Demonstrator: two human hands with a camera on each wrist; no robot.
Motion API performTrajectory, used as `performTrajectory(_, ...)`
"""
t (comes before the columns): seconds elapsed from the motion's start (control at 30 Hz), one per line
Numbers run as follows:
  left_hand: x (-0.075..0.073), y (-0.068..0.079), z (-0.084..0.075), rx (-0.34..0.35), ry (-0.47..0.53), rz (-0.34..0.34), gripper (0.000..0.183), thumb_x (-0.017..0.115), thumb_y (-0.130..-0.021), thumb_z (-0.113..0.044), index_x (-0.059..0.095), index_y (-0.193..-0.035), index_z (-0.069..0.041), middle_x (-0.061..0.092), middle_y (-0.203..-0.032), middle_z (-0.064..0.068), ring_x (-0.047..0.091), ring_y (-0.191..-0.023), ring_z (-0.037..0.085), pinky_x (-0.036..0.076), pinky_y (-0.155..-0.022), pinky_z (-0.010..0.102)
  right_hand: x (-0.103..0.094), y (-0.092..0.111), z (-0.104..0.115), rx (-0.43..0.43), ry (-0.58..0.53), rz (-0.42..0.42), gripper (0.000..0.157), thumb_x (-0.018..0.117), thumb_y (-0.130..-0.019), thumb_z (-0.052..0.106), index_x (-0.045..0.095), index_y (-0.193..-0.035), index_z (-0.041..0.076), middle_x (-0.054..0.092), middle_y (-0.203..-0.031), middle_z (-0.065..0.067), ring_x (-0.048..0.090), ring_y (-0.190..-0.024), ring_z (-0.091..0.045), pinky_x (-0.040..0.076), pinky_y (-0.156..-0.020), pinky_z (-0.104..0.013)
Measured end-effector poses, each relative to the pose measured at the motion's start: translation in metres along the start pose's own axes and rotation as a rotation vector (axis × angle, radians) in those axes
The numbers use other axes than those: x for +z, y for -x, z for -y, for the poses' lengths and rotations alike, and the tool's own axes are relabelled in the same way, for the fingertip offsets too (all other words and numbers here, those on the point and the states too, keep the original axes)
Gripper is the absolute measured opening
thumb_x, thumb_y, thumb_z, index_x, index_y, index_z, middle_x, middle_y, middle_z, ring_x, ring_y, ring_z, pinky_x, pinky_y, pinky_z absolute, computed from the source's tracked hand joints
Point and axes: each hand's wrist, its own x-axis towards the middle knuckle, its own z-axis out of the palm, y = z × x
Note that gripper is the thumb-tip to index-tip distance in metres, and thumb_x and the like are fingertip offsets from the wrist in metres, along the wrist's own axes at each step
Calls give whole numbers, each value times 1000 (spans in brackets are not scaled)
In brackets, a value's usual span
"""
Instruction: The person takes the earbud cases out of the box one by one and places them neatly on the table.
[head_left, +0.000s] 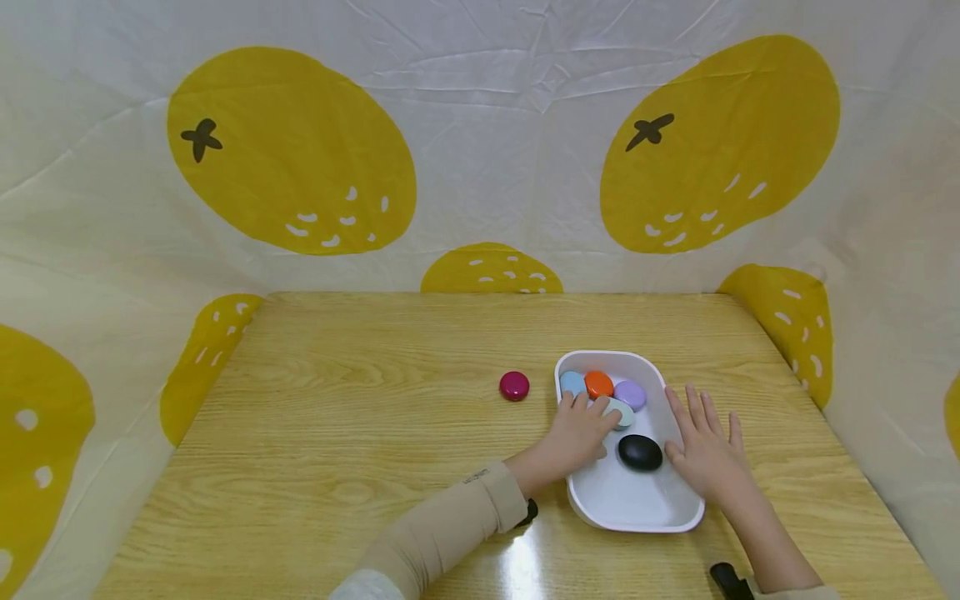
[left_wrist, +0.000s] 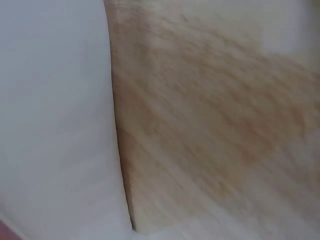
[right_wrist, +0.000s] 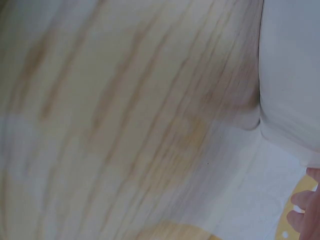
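Observation:
A white tray (head_left: 637, 506) stands on the wooden table and holds several smooth, rounded pieces. My left hand (head_left: 573, 437) reaches over its left rim, fingers spread over a pale green piece (head_left: 622, 415) and close to a light blue piece (head_left: 572, 382). The green piece is partly hidden under the fingers. Beside them lie an orange piece (head_left: 599, 384) and a lilac piece (head_left: 630, 395); nearer the middle sits a black piece (head_left: 640, 452). My right hand (head_left: 707, 454) lies along the tray's right rim with its fingers straight. In the right wrist view, only fingertips (right_wrist: 300, 207) show.
A dark pink round piece (head_left: 514, 386) lies on the table (head_left: 337, 400) left of the tray. A pale cloth (head_left: 495, 167) with yellow fruit shapes hangs behind and at both sides. The tray's outer wall (left_wrist: 55, 120) fills the left of the left wrist view.

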Motion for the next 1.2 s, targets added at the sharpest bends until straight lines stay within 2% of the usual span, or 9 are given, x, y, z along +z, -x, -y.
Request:
performTrajectory(0.17, -6, -1, 15, -27, 71, -156, 44, 63, -76, -46, 49, -115, -30, 46, -113, -8, 46, -96, 15, 35, -81, 31, 1, 0, -1, -6, -2, -14, 76, 49, -87, 21, 3, -148, 17, 1, -150, -21, 2, -135, -42, -6, -98, -66)
performTrajectory(0.3, -14, 0, 35, -72, 108, -195, 42, 62, -79, -40, 49, -117, -27, 47, -114, -5, 47, -97, 16, 37, -82, 32, 3, 0, -3, -14, -6, -29, 76, 48, -87, 20, 2, -148, 17, -1, -151, -20, -1, -136, -41, -7, -98, -65)
performTrajectory(0.47, -15, 8, 66, -157, 81, -152, 43, 60, -82, -42, 45, -118, -25, 46, -113, -2, 46, -93, 19, 40, -82, 32, 5, 0, -4, -20, -4, -35, 76, 48, -87, 20, 2, -148, 17, -1, -151, -20, -6, -137, -38, -6, -98, -65)
performTrajectory(0.63, 0, 21, 96, -226, 104, -111, 44, 61, -83, -40, 45, -120, -22, 44, -119, 0, 44, -98, 21, 39, -85, 36, 5, -1, -4, -20, -8, -32, 77, 48, -88, 21, 0, -148, 18, -2, -151, -20, -7, -137, -38, -7, -98, -66)
performTrajectory(0.8, 14, 33, 120, -290, 115, -13, 49, 62, -83, -39, 44, -123, -19, 43, -121, 2, 43, -101, 23, 37, -88, 39, 5, 0, -4, -21, -5, -32, 77, 49, -88, 21, 0, -148, 18, -2, -151, -20, -7, -137, -38, -7, -98, -66)
performTrajectory(0.9, 22, 40, 130, -320, 120, 66, 55, 62, -83, -40, 41, -129, -19, 40, -129, 3, 42, -110, 25, 36, -93, 40, 5, 0, -4, -19, -3, -30, 77, 49, -88, 21, 1, -148, 17, -3, -151, -20, -8, -137, -38, -8, -98, -65)
performTrajectory(1.0, 30, 46, 136, -335, 149, 115, 56, 62, -84, -39, 40, -131, -18, 38, -134, 5, 40, -114, 26, 35, -93, 42, 4, 0, -3, -17, -7, -30, 76, 49, -88, 21, 3, -148, 16, -3, -151, -20, -8, -137, -38, -8, -98, -65)
performTrajectory(1.2, 39, 53, 141, -334, 189, 128, 51, 65, -82, -37, 44, -123, -15, 42, -123, 7, 42, -108, 27, 37, -84, 39, 4, -1, -3, -13, 4, -22, 75, 48, -89, 22, 2, -148, 16, -4, -151, -19, -2, -136, -40, -6, -99, -65)
